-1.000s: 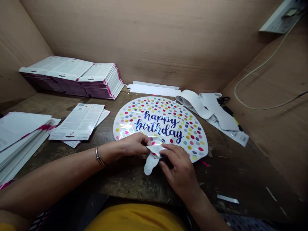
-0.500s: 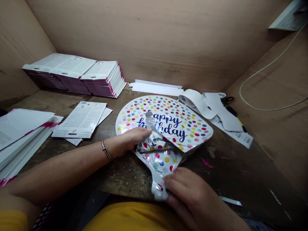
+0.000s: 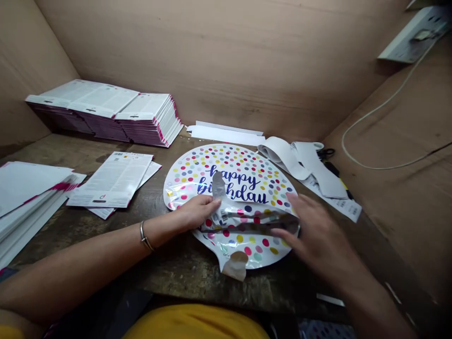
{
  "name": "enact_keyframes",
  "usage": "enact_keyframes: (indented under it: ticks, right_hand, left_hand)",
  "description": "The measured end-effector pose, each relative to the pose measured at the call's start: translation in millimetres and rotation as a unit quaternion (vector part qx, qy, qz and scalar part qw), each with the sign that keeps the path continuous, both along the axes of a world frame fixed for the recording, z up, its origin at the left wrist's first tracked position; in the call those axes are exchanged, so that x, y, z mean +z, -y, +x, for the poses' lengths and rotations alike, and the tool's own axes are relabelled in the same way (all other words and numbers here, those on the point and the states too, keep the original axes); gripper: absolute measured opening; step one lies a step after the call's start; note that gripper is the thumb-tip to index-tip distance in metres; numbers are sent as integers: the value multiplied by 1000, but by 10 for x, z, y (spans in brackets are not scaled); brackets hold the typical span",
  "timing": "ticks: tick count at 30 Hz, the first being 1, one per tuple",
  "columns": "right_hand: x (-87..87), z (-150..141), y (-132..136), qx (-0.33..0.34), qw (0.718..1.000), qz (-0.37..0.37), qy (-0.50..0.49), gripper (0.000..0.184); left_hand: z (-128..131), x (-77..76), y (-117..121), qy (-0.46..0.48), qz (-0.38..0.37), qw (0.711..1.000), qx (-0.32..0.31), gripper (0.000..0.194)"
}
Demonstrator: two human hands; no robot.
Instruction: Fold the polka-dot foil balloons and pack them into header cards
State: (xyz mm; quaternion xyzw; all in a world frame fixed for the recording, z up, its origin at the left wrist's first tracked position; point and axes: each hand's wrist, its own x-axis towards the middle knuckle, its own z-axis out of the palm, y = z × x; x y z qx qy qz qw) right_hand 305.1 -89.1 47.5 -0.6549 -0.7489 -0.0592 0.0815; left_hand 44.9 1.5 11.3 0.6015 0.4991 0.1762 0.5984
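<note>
A flat foil balloon (image 3: 229, 160) with coloured dots and blue "happy birthday" lettering lies on the table. A silvery tail (image 3: 219, 186) is folded up over the print, and the dotted lower part shows creased foil. My left hand (image 3: 201, 211) pinches the foil beside this tail, its thumb near a barcode. At the balloon's right edge my right hand (image 3: 314, 226) has thumb and fingers apart, touching the dotted foil, with some motion blur. Towards me another neck ends in a curled pale tab (image 3: 236, 267).
Stacks of printed white cards (image 3: 141, 113) stand against the back wall. More cards (image 3: 111, 181) and a pile of folded cards (image 3: 31, 193) lie to the left. At the right are a label strip (image 3: 318, 169), black-handled scissors (image 3: 325, 153) and a wall socket (image 3: 411, 40) with a cable.
My right hand has left the tail end nearest me and moved up to the balloon's right edge. The foil there is now spread wider. My left hand keeps its hold.
</note>
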Motion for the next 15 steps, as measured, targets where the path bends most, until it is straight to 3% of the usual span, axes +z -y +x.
enact_keyframes:
  ticks: [2,4,6,8,9,11,13,15]
  right_hand:
    - [-27,-334,-154,121,988,-61,-79,76]
    - [-111,-629,-331,162,961,-128,-186,51]
    - [-208,-796,-464,148,942,-150,-260,27]
    - [-281,-835,-530,133,938,-140,-289,20]
    - [-301,-821,-545,135,937,-133,-294,20]
    - [-302,-752,-568,137,933,-122,-310,19]
    - [-244,-648,-618,112,932,-96,-330,20]
    - [-143,-526,-713,28,924,-31,-380,22]
  left_hand:
    - [28,9,69,-9,68,997,-44,36]
    - [9,24,170,-26,240,968,-69,27]
    - [-67,24,277,-60,470,879,-50,21]
    - [-176,-9,368,-94,625,771,-77,23]
    - [-231,-38,404,-112,657,735,-127,22]
    - [-326,-104,461,-169,648,702,-242,23]
    - [-385,-138,508,-248,593,708,-293,28]
    - [-399,-97,542,-318,535,724,-296,34]
